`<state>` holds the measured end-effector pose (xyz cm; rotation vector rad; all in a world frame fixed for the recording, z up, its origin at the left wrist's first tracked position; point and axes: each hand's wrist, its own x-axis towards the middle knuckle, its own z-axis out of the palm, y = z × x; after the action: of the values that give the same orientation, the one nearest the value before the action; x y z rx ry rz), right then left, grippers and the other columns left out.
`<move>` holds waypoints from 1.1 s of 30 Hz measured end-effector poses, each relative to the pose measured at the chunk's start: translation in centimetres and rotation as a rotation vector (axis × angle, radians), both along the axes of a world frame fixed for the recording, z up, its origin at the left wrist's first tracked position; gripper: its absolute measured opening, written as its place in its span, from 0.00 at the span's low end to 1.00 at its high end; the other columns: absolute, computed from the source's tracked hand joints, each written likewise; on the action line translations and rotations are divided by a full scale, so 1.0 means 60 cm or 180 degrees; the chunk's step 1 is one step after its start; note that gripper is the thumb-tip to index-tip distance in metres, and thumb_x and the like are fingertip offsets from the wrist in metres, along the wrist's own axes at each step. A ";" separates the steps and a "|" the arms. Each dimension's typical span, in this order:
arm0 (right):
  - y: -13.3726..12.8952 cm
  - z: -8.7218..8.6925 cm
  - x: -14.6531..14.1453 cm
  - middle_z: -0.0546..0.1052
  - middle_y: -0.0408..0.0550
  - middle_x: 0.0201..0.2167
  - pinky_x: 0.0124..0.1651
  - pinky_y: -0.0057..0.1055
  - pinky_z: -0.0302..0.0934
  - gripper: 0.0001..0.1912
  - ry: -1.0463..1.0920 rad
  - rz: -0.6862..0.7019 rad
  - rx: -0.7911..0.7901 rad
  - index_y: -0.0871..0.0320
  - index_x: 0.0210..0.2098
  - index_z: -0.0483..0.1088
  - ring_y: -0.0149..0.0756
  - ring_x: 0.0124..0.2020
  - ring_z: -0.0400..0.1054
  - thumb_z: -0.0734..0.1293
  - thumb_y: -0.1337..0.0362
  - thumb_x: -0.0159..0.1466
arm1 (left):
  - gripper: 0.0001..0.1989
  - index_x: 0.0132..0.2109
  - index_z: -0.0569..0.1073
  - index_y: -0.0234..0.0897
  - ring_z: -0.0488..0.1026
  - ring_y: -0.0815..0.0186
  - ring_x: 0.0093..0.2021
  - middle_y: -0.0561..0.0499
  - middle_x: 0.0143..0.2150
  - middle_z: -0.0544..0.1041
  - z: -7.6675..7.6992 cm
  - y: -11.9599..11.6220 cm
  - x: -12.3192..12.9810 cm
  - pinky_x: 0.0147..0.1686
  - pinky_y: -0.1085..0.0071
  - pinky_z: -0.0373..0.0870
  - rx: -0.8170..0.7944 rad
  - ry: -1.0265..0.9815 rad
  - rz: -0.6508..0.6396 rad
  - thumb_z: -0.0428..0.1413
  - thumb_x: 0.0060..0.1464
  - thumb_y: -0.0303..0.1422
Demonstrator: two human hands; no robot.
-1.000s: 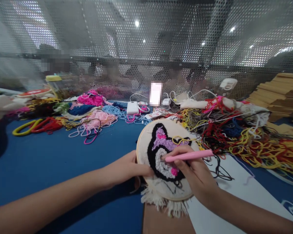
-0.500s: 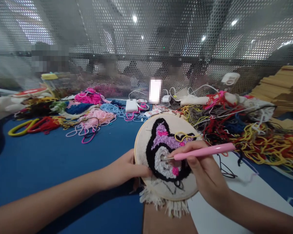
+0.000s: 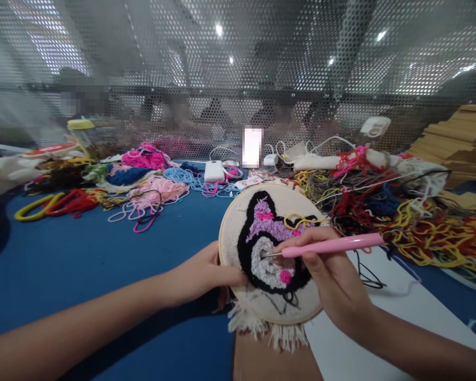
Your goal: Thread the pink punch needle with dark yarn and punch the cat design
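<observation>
Hoop (image 3: 262, 228) gripped by left fingers (image 3: 234, 276), pink tool (image 3: 337, 244) pinched tight by right fingers (image 3: 301, 238)
Blue desk (image 3: 103, 248) crowded by yarn piles (image 3: 158, 191); white sheet (image 3: 341, 357) partly blocked by hoop and right forearm (image 3: 416, 338)

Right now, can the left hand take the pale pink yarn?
Probably not directly: the left hand is occupied holding the hooped embroidery, although only blue table seems to lie between it and the pale pink yarn.
</observation>
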<state>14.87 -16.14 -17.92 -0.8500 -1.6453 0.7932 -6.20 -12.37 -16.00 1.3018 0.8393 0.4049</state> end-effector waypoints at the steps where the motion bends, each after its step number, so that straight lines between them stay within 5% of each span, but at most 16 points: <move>1: 0.000 0.001 0.000 0.69 0.46 0.38 0.38 0.30 0.66 0.06 -0.0023 -0.0014 0.0014 0.51 0.41 0.63 0.31 0.36 0.69 0.55 0.62 0.67 | 0.08 0.35 0.71 0.33 0.65 0.73 0.20 0.53 0.25 0.73 0.001 0.000 0.000 0.17 0.79 0.65 0.0011 -0.0015 0.0001 0.58 0.43 0.29; 16: 0.016 -0.002 0.003 0.68 0.44 0.34 0.32 0.27 0.60 0.05 -0.0459 -0.0296 0.0027 0.53 0.38 0.66 0.30 0.33 0.64 0.61 0.62 0.63 | 0.10 0.37 0.72 0.33 0.64 0.74 0.20 0.53 0.26 0.72 -0.001 0.001 -0.001 0.17 0.80 0.64 -0.0008 -0.0015 -0.0039 0.58 0.43 0.29; 25: 0.011 0.010 0.001 0.70 0.44 0.35 0.35 0.29 0.62 0.04 -0.0483 -0.0173 0.0160 0.53 0.38 0.67 0.32 0.36 0.67 0.61 0.65 0.64 | 0.09 0.36 0.72 0.32 0.64 0.75 0.19 0.53 0.25 0.72 0.001 -0.001 -0.002 0.17 0.80 0.63 -0.0031 0.0017 -0.0058 0.57 0.44 0.29; 33: 0.010 0.010 -0.007 0.71 0.45 0.36 0.43 0.35 0.59 0.05 -0.1230 -0.0027 0.0320 0.54 0.38 0.69 0.35 0.40 0.64 0.61 0.65 0.64 | 0.08 0.34 0.71 0.31 0.65 0.75 0.19 0.53 0.23 0.72 -0.006 -0.003 -0.002 0.17 0.81 0.63 0.0104 -0.0025 -0.0250 0.58 0.46 0.32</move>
<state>14.44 -15.54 -17.30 -0.9811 -1.9999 0.5565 -6.30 -12.53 -16.33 1.3581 0.7751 0.3627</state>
